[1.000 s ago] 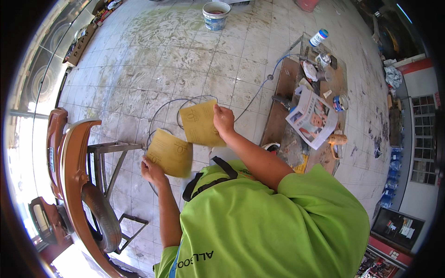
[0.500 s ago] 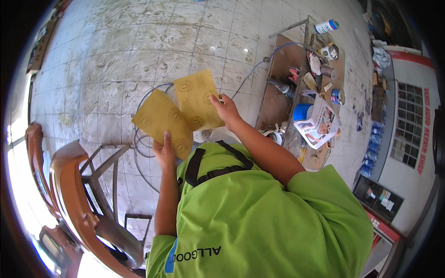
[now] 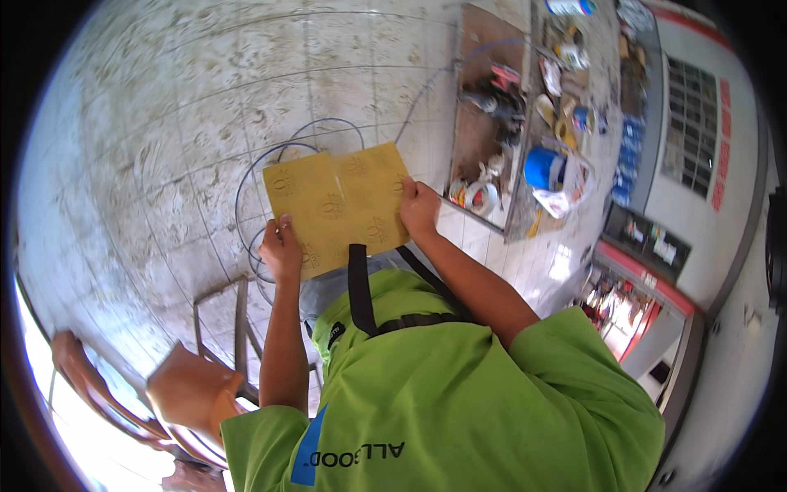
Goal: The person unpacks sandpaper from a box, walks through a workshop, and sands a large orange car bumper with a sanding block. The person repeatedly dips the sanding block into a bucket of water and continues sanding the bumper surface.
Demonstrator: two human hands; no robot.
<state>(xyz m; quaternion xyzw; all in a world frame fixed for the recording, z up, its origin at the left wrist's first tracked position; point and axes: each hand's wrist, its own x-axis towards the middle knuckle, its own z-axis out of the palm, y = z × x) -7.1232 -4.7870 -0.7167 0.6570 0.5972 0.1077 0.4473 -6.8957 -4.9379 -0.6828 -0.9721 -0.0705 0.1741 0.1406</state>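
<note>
My left hand [image 3: 281,250] grips a yellow paper sheet [image 3: 303,201], probably abrasive paper with printed backing, at its lower left, thumb on top. My right hand [image 3: 418,209] grips the outer edge of a second yellow sheet [image 3: 369,189]. The two sheets lie side by side in front of my waist, their inner edges meeting or slightly overlapping; I cannot tell which. Black straps [image 3: 361,291] cross my green shirt just below them.
A cluttered bench [image 3: 484,41] at the right holds cans, tools and a blue bucket [image 3: 543,168]. Coiled hose [image 3: 332,119] lies on the dusty tiled floor. At lower left, orange vehicle body panels [image 3: 184,377] stand by a metal stand [image 3: 242,316]. A white wall [image 3: 680,221] runs along the right.
The two sheets have gone from separate, tilted positions to lying side by side in line. My right hand has moved down and rightward, my left hand slightly up. The view has shifted, too.
</note>
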